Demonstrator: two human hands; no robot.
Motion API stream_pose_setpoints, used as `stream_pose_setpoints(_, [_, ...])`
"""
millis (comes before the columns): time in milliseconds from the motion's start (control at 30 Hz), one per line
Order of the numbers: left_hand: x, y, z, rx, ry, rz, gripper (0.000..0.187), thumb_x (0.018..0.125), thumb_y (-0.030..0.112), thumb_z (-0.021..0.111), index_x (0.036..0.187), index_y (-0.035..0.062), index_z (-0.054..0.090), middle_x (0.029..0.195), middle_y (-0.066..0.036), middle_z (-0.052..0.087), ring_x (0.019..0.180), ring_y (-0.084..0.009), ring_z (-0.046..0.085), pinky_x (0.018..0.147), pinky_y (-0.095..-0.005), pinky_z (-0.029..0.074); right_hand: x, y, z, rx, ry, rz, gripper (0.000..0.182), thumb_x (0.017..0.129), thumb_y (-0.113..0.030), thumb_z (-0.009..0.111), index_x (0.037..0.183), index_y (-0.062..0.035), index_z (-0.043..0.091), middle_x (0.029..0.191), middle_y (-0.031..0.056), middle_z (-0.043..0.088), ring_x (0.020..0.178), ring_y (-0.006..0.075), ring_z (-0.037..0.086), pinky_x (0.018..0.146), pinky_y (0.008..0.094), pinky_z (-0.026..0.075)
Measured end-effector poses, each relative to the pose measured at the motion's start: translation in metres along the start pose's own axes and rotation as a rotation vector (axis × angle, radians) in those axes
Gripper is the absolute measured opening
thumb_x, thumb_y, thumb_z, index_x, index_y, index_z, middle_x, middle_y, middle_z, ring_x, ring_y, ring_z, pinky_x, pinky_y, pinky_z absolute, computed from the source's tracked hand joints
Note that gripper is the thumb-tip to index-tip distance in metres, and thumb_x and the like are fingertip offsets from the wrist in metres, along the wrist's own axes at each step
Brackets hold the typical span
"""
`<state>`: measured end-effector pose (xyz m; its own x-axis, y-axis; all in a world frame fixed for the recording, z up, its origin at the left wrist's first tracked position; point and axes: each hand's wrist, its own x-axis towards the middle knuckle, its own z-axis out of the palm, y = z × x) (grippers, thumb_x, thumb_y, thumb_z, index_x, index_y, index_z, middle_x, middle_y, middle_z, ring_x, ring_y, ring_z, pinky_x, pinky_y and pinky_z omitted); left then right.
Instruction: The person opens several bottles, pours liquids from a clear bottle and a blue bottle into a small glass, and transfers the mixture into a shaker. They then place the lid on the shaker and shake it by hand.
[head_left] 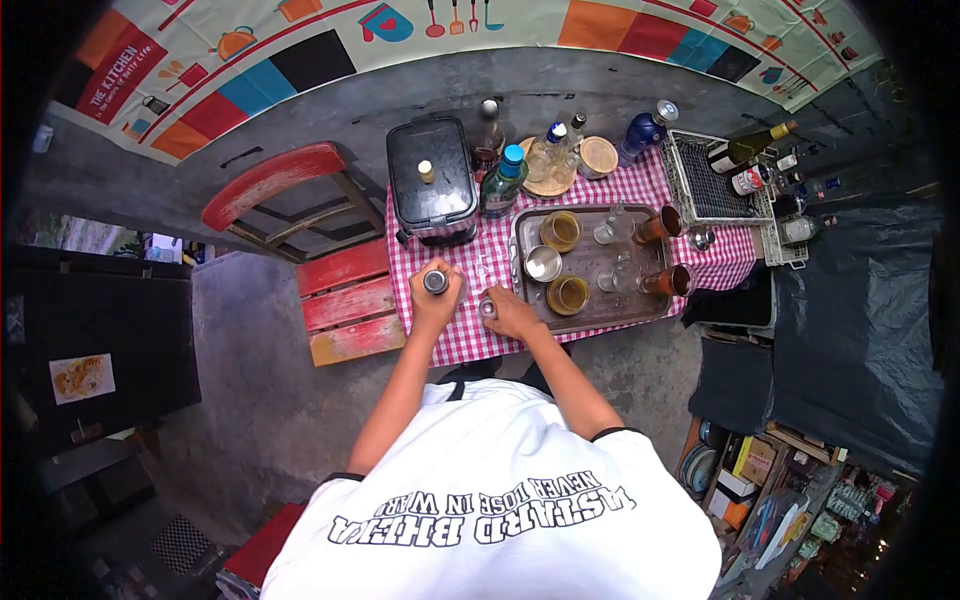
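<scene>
My left hand (436,297) is wrapped round a dark cylindrical container with a silvery round top (435,282), held upright over the checked cloth. Just right of it, my right hand (514,315) has its fingers on a small clear glass (487,308) near the tray's left edge. The brown tray (600,318) carries two glasses of yellowish-brown liquid, a metal cup (543,263), several clear glasses and two reddish-brown cups. A black lidded bin (430,170) stands beyond my left hand.
Bottles, among them a green one with a blue cap (503,182), line the table's back. A wire crate (715,180) stands at the right, with more bottles beside it. A red wooden chair (345,290) is at the table's left.
</scene>
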<state>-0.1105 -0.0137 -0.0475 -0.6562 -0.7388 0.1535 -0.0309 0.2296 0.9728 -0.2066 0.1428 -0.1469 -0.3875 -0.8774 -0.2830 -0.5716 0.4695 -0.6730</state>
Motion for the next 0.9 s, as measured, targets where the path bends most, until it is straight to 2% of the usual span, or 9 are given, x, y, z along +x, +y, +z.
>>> stream_pose_setpoints(133, [0.002,-0.007,-0.003,-0.074,-0.053,-0.029,0.023,0.084,0.006,0.065,0.068,0.0025,0.049,0.06,0.001,0.047,0.06,-0.0053,0.042,0.054,-0.0269,0.038,-0.009,-0.004,0.008,0.022,-0.015,0.093,0.066,0.074,-0.035,0.077,0.123,-0.0003,0.05,0.123,0.0234,0.052,0.117,0.0402,0.053,0.098,0.0438,0.045])
stream_pose_setpoints(233, [0.011,-0.005,-0.007,-0.088,-0.126,0.005,0.022,0.086,0.007,0.065,0.07,0.0038,0.05,0.062,0.003,0.047,0.062,-0.0043,0.043,0.056,-0.0254,0.039,-0.001,0.022,0.034,0.035,0.09,-0.002,0.071,0.068,-0.041,0.08,0.117,0.0031,0.052,0.12,0.0249,0.052,0.115,0.0411,0.053,0.097,0.0434,0.045])
stream_pose_setpoints(300, [0.015,-0.006,-0.008,-0.056,-0.147,0.0,0.022,0.086,0.007,0.065,0.07,0.0039,0.05,0.063,0.004,0.047,0.062,-0.0042,0.044,0.056,-0.0253,0.039,-0.001,0.005,0.02,0.086,0.017,0.065,0.07,0.065,-0.035,0.08,0.117,0.0026,0.052,0.118,0.0214,0.054,0.113,0.04,0.053,0.097,0.0439,0.046])
stream_pose_setpoints(400, [0.021,-0.015,-0.008,-0.098,-0.175,0.005,0.02,0.087,0.007,0.064,0.071,0.0045,0.053,0.061,0.004,0.049,0.059,-0.0039,0.045,0.053,-0.0255,0.039,0.0,0.005,0.026,0.046,0.079,0.004,0.058,0.07,-0.021,0.076,0.119,-0.0013,0.052,0.117,0.0205,0.055,0.113,0.0385,0.054,0.097,0.0425,0.046])
stream_pose_setpoints(467, [0.021,0.004,-0.008,-0.115,-0.185,0.005,0.021,0.088,0.008,0.064,0.071,0.0048,0.052,0.061,0.004,0.049,0.059,-0.0039,0.045,0.054,-0.0257,0.039,0.001,0.009,0.029,0.091,0.088,0.018,0.057,0.071,-0.021,0.075,0.12,-0.003,0.053,0.117,0.0203,0.056,0.112,0.0384,0.055,0.096,0.0425,0.046])
stream_pose_setpoints(633, [0.022,-0.017,-0.011,-0.108,-0.208,-0.005,0.023,0.085,0.01,0.066,0.068,0.0045,0.051,0.06,0.005,0.047,0.058,-0.0052,0.044,0.052,-0.0267,0.039,0.0,0.002,0.023,0.116,0.11,0.078,0.06,0.067,-0.022,0.077,0.117,-0.0013,0.05,0.119,0.023,0.053,0.113,0.0403,0.054,0.095,0.0438,0.045])
stream_pose_setpoints(733, [0.024,-0.013,-0.016,-0.051,-0.251,0.065,0.022,0.083,0.008,0.067,0.068,0.0043,0.051,0.06,0.005,0.048,0.059,-0.0044,0.045,0.053,-0.0253,0.039,-0.006,-0.011,0.011,0.181,0.185,0.041,0.056,0.068,-0.02,0.077,0.115,-0.0025,0.054,0.115,0.0192,0.056,0.111,0.0377,0.056,0.093,0.0423,0.046])
stream_pose_setpoints(867, [0.021,-0.014,-0.02,-0.104,-0.284,-0.011,0.025,0.082,0.007,0.067,0.066,0.0051,0.048,0.06,0.005,0.045,0.059,-0.0041,0.042,0.053,-0.0252,0.037,-0.031,-0.028,-0.007,0.321,0.343,0.043,0.053,0.07,-0.02,0.079,0.115,-0.0042,0.056,0.112,0.0155,0.058,0.107,0.0335,0.059,0.091,0.0396,0.047])
stream_pose_setpoints(900, [0.021,-0.014,-0.024,-0.082,-0.316,-0.055,0.018,0.082,0.005,0.067,0.069,0.0019,0.055,0.064,0.001,0.055,0.062,-0.0075,0.051,0.058,-0.027,0.043,-0.04,-0.036,-0.016,0.344,0.374,0.032,0.052,0.071,-0.02,0.08,0.115,-0.0049,0.057,0.11,0.014,0.058,0.105,0.0307,0.059,0.089,0.0377,0.048])
